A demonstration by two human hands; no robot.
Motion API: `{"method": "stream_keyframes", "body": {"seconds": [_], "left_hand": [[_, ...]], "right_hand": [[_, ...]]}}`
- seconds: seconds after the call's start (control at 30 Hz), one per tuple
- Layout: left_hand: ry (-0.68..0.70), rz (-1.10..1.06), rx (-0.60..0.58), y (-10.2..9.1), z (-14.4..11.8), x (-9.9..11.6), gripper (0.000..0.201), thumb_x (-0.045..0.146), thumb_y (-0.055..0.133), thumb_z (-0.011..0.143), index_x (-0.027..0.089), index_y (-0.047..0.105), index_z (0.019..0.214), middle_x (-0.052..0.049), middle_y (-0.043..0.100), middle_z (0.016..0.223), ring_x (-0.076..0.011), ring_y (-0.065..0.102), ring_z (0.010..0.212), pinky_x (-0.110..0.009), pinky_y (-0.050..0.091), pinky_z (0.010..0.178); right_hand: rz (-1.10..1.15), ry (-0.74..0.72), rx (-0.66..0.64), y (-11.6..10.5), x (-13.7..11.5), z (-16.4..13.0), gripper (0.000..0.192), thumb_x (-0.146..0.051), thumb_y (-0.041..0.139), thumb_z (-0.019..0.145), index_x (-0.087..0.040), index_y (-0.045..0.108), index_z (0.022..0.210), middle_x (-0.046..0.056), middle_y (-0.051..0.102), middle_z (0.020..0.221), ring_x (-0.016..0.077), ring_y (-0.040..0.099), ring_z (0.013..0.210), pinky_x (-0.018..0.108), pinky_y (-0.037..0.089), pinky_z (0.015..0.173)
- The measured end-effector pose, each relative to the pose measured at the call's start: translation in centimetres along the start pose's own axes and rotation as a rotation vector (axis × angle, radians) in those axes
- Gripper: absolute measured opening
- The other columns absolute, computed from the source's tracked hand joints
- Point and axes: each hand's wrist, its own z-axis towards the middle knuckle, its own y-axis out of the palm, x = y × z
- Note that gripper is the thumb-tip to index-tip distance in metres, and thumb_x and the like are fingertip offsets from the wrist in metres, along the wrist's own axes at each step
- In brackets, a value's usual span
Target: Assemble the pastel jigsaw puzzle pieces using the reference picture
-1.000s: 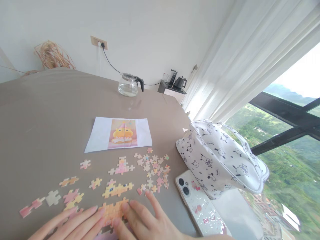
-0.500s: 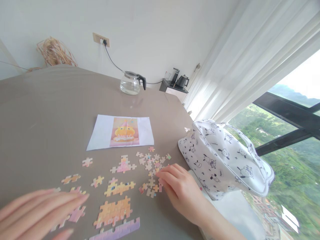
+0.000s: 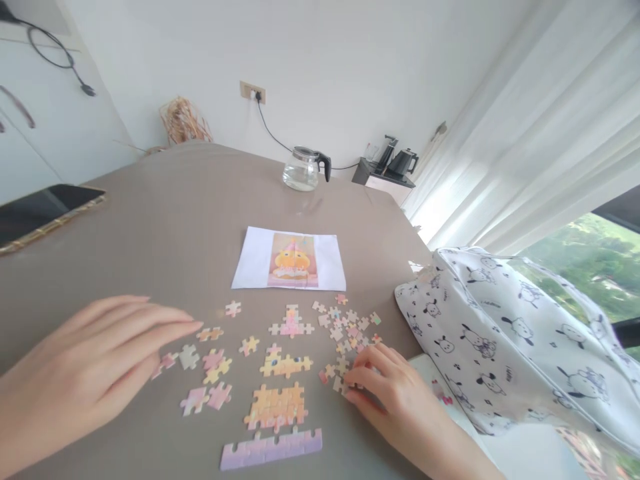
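Note:
My left hand (image 3: 107, 363) is stretched out flat, fingers extended, above the left side of the table. Loose puzzle pieces (image 3: 219, 395) lie beside and below its fingertips. My right hand (image 3: 393, 387) is curled at the near edge of a pile of small puzzle pieces (image 3: 339, 321); its thumb and index finger close on a piece, mostly hidden. Between the hands lie joined sections: a pink pointed one (image 3: 291, 325), a yellow one with eyes (image 3: 285, 365), an orange block (image 3: 277, 405) and a purple strip (image 3: 273, 450).
Behind the pieces lies a creased paper sheet (image 3: 257, 260) with a printed picture (image 3: 293, 261). A glass pot (image 3: 301, 170) stands farther back. A phone (image 3: 50, 210) is at the left, and a white patterned bag (image 3: 480, 333) at the right.
The view has turned left, bringing the phone in. My left hand has shifted away from the left pieces, uncovering them. My right hand stays at the pile, fingers more curled.

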Motion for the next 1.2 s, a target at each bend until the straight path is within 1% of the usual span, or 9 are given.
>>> {"method": "stream_keyframes", "body": {"seconds": [0.07, 0.23, 0.37, 0.5, 0.63, 0.7, 0.83, 0.97, 1.2], "left_hand": [[0.101, 0.004, -0.053, -0.3, 0.3, 0.1, 0.041, 0.018, 0.043, 0.09, 0.038, 0.061, 0.12, 0.008, 0.069, 0.112, -0.0173, 0.061, 0.097, -0.04, 0.035, 0.104], [0.001, -0.076, -0.056, -0.5, 0.6, 0.0, 0.038, 0.02, 0.036, 0.095, 0.037, 0.065, 0.115, 0.008, 0.07, 0.108, -0.0168, 0.059, 0.098, -0.038, 0.03, 0.108], [0.225, 0.114, -0.106, -0.6, 0.9, -0.1, 0.043, 0.015, 0.045, 0.086, 0.035, 0.06, 0.122, 0.009, 0.069, 0.111, -0.016, 0.059, 0.097, -0.033, 0.031, 0.105], [0.312, 0.078, -0.143, -0.3, 1.2, 1.4, 0.046, 0.011, 0.046, 0.087, 0.035, 0.059, 0.124, 0.008, 0.068, 0.113, -0.0145, 0.059, 0.1, -0.033, 0.029, 0.108], [0.242, 0.072, -0.129, 0.4, 1.1, 2.5, 0.032, 0.024, 0.049, 0.094, 0.034, 0.06, 0.122, 0.005, 0.065, 0.117, -0.0145, 0.058, 0.106, -0.034, 0.023, 0.112], [0.224, 0.044, -0.139, 0.6, 1.0, 2.6, 0.029, 0.023, 0.05, 0.094, 0.035, 0.062, 0.118, 0.005, 0.064, 0.118, -0.0142, 0.057, 0.107, -0.034, 0.021, 0.113], [0.252, -0.016, -0.149, 0.8, 0.7, 3.2, 0.033, 0.016, 0.049, 0.092, 0.036, 0.063, 0.114, 0.004, 0.063, 0.12, -0.0148, 0.053, 0.112, -0.033, 0.022, 0.113], [0.125, -0.083, -0.129, 1.2, 0.2, 4.2, 0.037, 0.015, 0.041, 0.094, 0.038, 0.063, 0.112, 0.005, 0.065, 0.118, -0.0152, 0.054, 0.114, -0.037, 0.024, 0.114], [0.077, -0.082, -0.055, 2.6, -0.7, 3.1, 0.033, 0.021, 0.047, 0.091, 0.04, 0.064, 0.112, 0.009, 0.069, 0.118, -0.0174, 0.061, 0.109, -0.04, 0.029, 0.113]], "right_hand": [[0.004, -0.007, -0.007, 0.2, 0.1, 0.0, 0.016, -0.004, 0.068, 0.082, -0.02, 0.065, 0.083, 0.002, 0.063, 0.085, 0.0202, 0.06, 0.079, 0.036, 0.052, 0.072], [0.023, -0.021, 0.003, 0.6, 0.5, -0.3, 0.015, -0.008, 0.058, 0.088, -0.022, 0.065, 0.085, 0.003, 0.062, 0.084, 0.021, 0.06, 0.077, 0.036, 0.052, 0.069], [0.032, -0.044, 0.028, 0.8, 0.8, -0.4, 0.016, -0.014, 0.053, 0.093, -0.022, 0.064, 0.085, 0.004, 0.062, 0.084, 0.0215, 0.06, 0.076, 0.039, 0.053, 0.069], [0.038, -0.059, 0.036, 0.8, 0.8, -0.4, 0.017, -0.016, 0.051, 0.095, -0.022, 0.064, 0.087, 0.003, 0.062, 0.082, 0.0213, 0.06, 0.074, 0.042, 0.054, 0.074], [0.047, -0.068, 0.043, 0.8, 0.6, -0.3, 0.017, -0.016, 0.049, 0.096, -0.023, 0.063, 0.09, 0.004, 0.062, 0.082, 0.0218, 0.06, 0.074, 0.038, 0.053, 0.067], [0.055, -0.071, 0.043, 0.7, 0.5, -0.2, 0.016, -0.016, 0.049, 0.096, -0.023, 0.063, 0.091, 0.004, 0.062, 0.082, 0.0218, 0.06, 0.075, 0.037, 0.052, 0.066], [0.059, -0.063, 0.055, 0.6, 0.4, -0.2, 0.016, -0.014, 0.05, 0.095, -0.022, 0.064, 0.091, 0.004, 0.062, 0.083, 0.0211, 0.059, 0.074, 0.035, 0.051, 0.065], [0.026, -0.053, 0.055, 0.6, 0.1, -0.3, 0.016, -0.013, 0.052, 0.093, -0.022, 0.065, 0.091, 0.004, 0.062, 0.082, 0.0212, 0.057, 0.074, 0.036, 0.05, 0.066], [-0.065, -0.039, 0.049, 0.5, -0.6, -0.3, 0.013, -0.012, 0.056, 0.091, -0.018, 0.066, 0.086, 0.004, 0.06, 0.08, 0.0205, 0.054, 0.072, 0.035, 0.047, 0.065]]}}
